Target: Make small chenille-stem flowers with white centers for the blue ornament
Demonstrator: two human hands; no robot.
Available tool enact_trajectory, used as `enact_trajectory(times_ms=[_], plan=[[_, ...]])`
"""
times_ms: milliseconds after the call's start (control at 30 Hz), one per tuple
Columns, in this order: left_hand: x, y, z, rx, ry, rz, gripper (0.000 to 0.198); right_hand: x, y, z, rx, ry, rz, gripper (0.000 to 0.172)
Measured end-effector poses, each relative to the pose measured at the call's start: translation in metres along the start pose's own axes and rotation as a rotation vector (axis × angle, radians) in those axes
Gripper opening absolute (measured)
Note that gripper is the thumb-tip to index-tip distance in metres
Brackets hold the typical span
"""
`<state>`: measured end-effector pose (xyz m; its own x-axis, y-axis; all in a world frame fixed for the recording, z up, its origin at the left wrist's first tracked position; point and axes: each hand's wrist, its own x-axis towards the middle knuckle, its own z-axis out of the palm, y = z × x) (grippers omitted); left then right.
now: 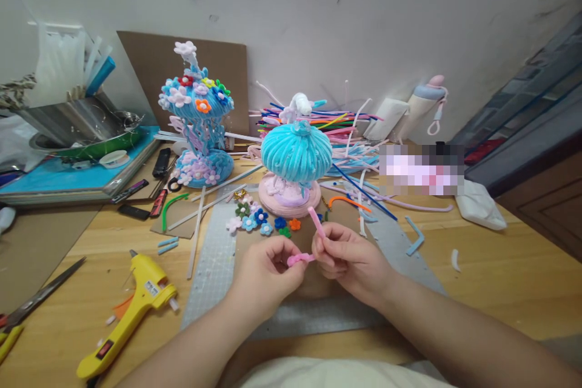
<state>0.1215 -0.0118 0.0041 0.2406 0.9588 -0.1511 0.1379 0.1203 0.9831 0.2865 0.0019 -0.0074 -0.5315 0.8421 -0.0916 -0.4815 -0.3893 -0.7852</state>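
Observation:
Between my hands is a pink pipe cleaner [316, 222], its near end bent into a small loop. My left hand [273, 267] pinches the looped end. Closed round the straighter part, my right hand [350, 259] lets one end stick up past the fingers. Just beyond stands a turquoise fuzzy dome [296, 151] on a pink round base [268, 194]. Small fuzzy flowers [249, 222] in several colours lie on cardboard in front of it. A finished-looking blue mushroom-shaped piece [195, 103] covered in flowers stands to the left.
A yellow glue gun [131, 315] and scissors [40, 297] lie at the left. A grey cutting mat [213, 291] is under my hands. Bundles of coloured pipe cleaners [354, 160] fill the back. A metal pot [63, 124] stands at the back left, a bottle [421, 106] at the back right.

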Motion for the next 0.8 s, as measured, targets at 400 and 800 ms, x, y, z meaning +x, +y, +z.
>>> enact_trajectory(times_ms=[400,800], plan=[[0.000,0.005,-0.005,0.065,-0.006,-0.082,0.013,0.000,0.000,-0.006,-0.001,0.059,0.015,0.016],[0.004,0.002,-0.011,0.182,-0.023,0.082,0.005,-0.003,-0.009,-0.006,-0.673,0.182,-0.391,0.021]])
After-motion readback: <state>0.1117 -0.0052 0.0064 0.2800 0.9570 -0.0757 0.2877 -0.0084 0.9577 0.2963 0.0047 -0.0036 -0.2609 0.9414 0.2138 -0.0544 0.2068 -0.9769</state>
